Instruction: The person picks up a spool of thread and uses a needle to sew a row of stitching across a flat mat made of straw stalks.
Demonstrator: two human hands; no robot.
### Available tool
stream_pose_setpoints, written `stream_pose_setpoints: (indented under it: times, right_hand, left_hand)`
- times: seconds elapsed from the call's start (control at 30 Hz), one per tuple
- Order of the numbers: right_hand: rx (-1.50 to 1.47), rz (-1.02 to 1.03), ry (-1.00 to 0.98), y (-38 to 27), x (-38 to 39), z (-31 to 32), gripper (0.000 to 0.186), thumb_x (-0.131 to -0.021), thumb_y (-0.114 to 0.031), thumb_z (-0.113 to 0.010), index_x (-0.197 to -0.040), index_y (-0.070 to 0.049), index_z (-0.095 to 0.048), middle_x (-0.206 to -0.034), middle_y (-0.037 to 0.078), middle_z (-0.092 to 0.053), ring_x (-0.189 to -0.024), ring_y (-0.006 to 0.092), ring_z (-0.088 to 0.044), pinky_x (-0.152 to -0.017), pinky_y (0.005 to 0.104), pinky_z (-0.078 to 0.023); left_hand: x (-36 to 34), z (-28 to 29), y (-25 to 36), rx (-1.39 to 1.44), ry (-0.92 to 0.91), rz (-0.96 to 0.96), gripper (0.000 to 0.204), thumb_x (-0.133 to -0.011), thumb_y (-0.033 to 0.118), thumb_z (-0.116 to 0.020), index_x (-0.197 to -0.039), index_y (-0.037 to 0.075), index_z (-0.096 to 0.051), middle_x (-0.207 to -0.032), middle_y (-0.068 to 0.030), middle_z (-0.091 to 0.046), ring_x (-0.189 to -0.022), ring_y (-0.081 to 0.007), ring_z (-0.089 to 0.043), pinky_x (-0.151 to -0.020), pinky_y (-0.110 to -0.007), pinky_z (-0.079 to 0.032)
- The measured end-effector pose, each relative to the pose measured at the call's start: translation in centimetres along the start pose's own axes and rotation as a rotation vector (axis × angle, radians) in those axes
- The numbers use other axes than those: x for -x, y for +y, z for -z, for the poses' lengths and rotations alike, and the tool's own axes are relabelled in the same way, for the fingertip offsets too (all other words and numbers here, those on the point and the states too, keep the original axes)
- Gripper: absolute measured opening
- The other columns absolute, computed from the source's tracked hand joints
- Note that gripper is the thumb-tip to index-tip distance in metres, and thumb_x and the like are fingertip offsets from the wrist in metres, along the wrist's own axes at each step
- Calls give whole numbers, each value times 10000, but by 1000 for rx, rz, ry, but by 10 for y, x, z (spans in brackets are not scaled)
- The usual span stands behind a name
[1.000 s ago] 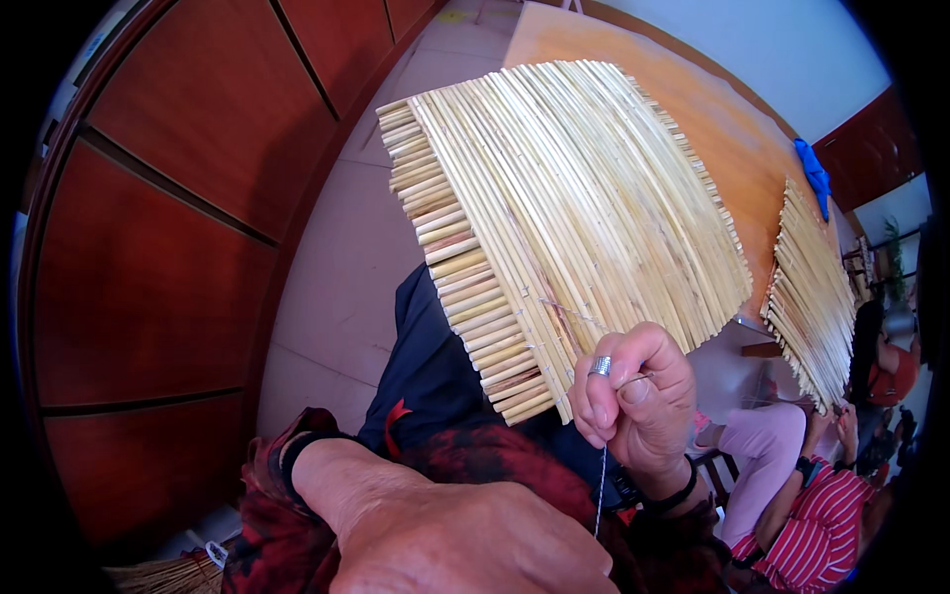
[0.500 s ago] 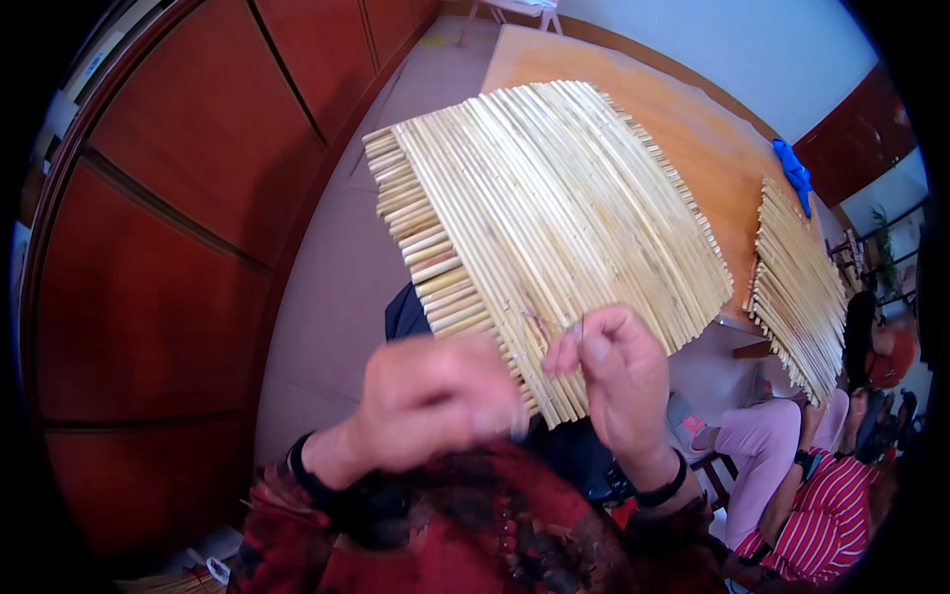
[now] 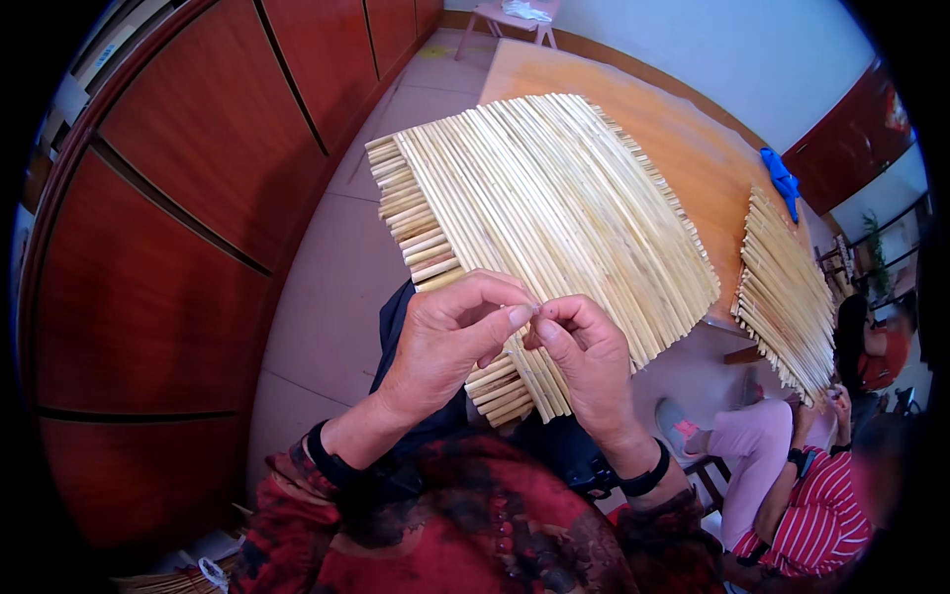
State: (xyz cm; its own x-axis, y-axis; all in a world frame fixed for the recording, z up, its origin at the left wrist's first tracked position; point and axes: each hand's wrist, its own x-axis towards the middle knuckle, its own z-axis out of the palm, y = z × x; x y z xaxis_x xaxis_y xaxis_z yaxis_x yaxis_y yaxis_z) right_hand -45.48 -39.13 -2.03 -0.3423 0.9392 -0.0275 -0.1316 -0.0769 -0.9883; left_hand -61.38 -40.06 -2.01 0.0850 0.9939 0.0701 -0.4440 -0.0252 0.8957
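A large panel of pale straw-coloured stalks (image 3: 564,208), laid side by side over a layer running crosswise, reaches from my lap onto the wooden table. Over its near edge my two hands meet, fingertips almost touching. Thumb and forefinger of my left hand (image 3: 445,342) are pinched together. My right hand (image 3: 586,356) is pinched too, its other fingers curled in. Whatever lies between the fingertips is too small to make out. At the left side the short ends of the crosswise stalks (image 3: 411,223) stick out; my hands hide part of this edge.
A second stalk panel (image 3: 787,287) lies at the table's right, with a blue cloth (image 3: 780,183) beside it. The orange-brown table (image 3: 633,109) stands ahead. Red-brown cabinets (image 3: 198,238) line the left. A person in a striped top (image 3: 821,505) sits close on my right.
My left hand, blurred and lower before, has moved up and right to meet the right hand. My right hand has shifted slightly left and stays pinched.
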Motion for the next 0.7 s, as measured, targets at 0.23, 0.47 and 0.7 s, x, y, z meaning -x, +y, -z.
stream_pose_setpoints:
  times: [0.23, 0.47, 0.7]
  right_hand:
    - [358, 354, -64, -10, -14, -5, 309, -859, -79, -566, -1157, -6, -532, -1157, 135, -509, -1076, 180, -498, -921, 297, -391]
    - [-36, 222, -90, 2, -19, 2, 197, -833, -51, -596, -1024, -21, -635, -1122, 130, -540, -1083, 212, -503, -910, 308, -399]
    - [12, 303, 55, 4, -25, -3, 51, -806, -36, -628, -840, -6, -606, -961, 103, -590, -1015, 217, -538, -874, 327, -416]
  left_hand:
    - [3, 4, 0, 27, 11, 110, 78, -864, 80, -574, -891, 13, -603, -767, 9, -564, -542, -22, -445, -457, -156, -340]
    - [1, 1, -5, 108, -3, 155, 97, -862, 85, -578, -915, 10, -609, -750, 2, -555, -540, -36, -461, -456, -159, -352]
    - [-1, 1, -8, 225, -17, 204, 105, -863, 72, -574, -941, 5, -598, -834, -33, -585, -495, -43, -406, -413, -173, -334]
